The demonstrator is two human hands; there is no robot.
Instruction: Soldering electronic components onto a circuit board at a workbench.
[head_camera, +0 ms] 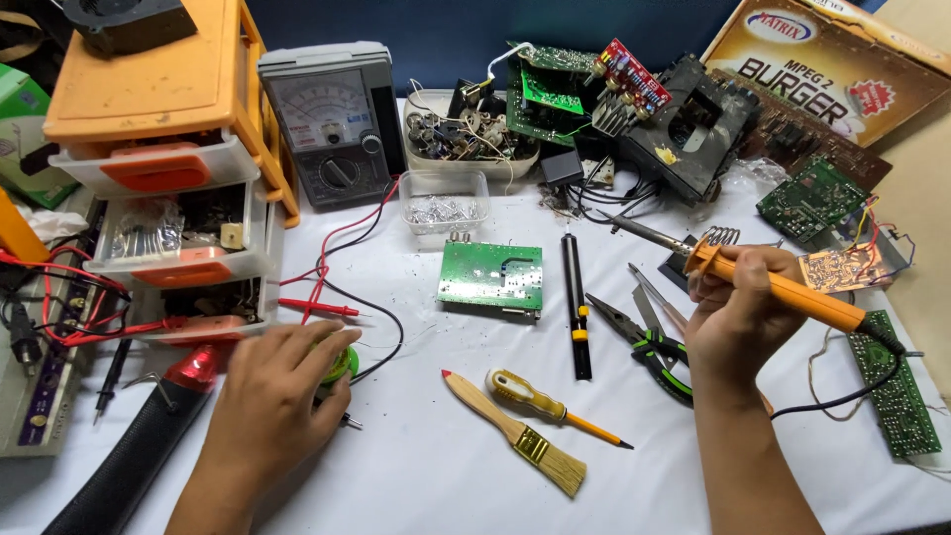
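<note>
My right hand point(738, 312) grips an orange-handled soldering iron point(792, 289), its metal tip pointing up-left over the white table, its black cord trailing right. My left hand point(282, 381) rests at the lower left with fingers closed over a small round green object point(344, 363) beside the red test probe point(319, 308). A green circuit board point(491, 278) lies flat in the middle of the table, between both hands and touched by neither.
An orange drawer unit point(168, 149) and an analog multimeter point(332, 124) stand at the back left. A black desoldering pump point(576, 302), green-handled pliers point(644, 345), a yellow screwdriver point(540, 401) and a wooden brush point(515, 434) lie centre. Boards and parts crowd the back and right.
</note>
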